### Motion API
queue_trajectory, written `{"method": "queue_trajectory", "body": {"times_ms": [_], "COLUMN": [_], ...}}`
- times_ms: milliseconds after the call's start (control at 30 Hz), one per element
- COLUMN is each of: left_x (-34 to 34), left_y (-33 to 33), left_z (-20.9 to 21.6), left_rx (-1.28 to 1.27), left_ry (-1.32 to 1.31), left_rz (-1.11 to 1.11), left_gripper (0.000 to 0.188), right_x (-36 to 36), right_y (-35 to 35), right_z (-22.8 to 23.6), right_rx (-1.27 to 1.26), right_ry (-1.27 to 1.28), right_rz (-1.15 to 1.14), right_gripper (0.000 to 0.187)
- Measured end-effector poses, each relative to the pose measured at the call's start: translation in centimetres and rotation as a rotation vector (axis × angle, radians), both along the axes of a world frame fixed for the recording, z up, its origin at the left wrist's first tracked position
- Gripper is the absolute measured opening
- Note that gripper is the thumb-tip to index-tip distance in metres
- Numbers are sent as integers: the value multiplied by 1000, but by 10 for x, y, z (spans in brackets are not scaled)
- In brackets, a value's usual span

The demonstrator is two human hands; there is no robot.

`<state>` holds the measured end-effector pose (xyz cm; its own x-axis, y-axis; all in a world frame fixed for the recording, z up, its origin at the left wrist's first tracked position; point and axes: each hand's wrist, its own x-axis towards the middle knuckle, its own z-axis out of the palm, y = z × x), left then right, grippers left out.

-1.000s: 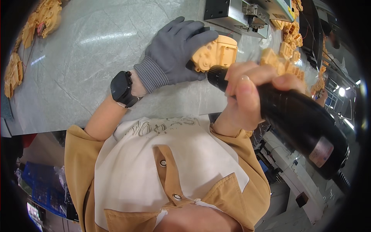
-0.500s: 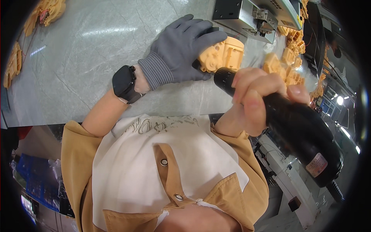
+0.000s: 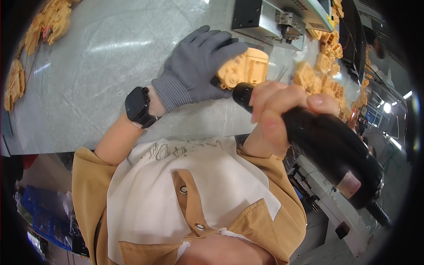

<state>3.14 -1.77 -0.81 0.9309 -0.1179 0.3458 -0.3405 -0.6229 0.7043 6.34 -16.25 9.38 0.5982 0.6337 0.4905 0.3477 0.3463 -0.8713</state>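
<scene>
My left hand (image 3: 194, 66), in a grey knit glove, grips a yellow-orange plastic housing (image 3: 254, 66) on the table. Its thumb lies over the top of the part, and a dark piece shows beneath the fingers. My bare right hand (image 3: 282, 106) is wrapped round a black electric screwdriver (image 3: 333, 145), held slantwise with its cord end toward the lower right. The screwdriver's ribbed nose (image 3: 243, 95) is at the near side of the housing. The tip is hidden, so whether it touches a screw cannot be seen.
Beyond the housing stands a metal fixture box (image 3: 269, 22) with a clamp. Several similar yellow-orange parts (image 3: 324, 75) are heaped at the right; more parts (image 3: 53, 22) with thin wires lie at the far left. The grey table's (image 3: 110, 79) near edge runs before my body.
The whole scene has shifted slightly left and down in the picture. Both hands keep their hold, and the screwdriver stays close against the housing.
</scene>
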Motion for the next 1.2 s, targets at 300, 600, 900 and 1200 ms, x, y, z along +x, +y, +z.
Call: {"method": "queue_trajectory", "body": {"times_ms": [300,600,900,1200], "left_x": [5,2,0,0], "left_y": [2,4,3,1], "left_z": [6,10,1,-1], "left_rx": [-26,-33,6,-31], "left_ry": [-16,12,-14,-22], "left_rz": [-7,-40,-49,-20], "left_gripper": [83,82,83,86], "right_x": [74,111,36,23], "right_y": [-7,-1,-11,-5], "right_z": [25,16,22,15], "right_rx": [338,169,180,-38], "right_ry": [-4,-96,-109,-281], "right_rz": [-488,-760,-480,-442], "right_gripper": [54,39,40,42]}}
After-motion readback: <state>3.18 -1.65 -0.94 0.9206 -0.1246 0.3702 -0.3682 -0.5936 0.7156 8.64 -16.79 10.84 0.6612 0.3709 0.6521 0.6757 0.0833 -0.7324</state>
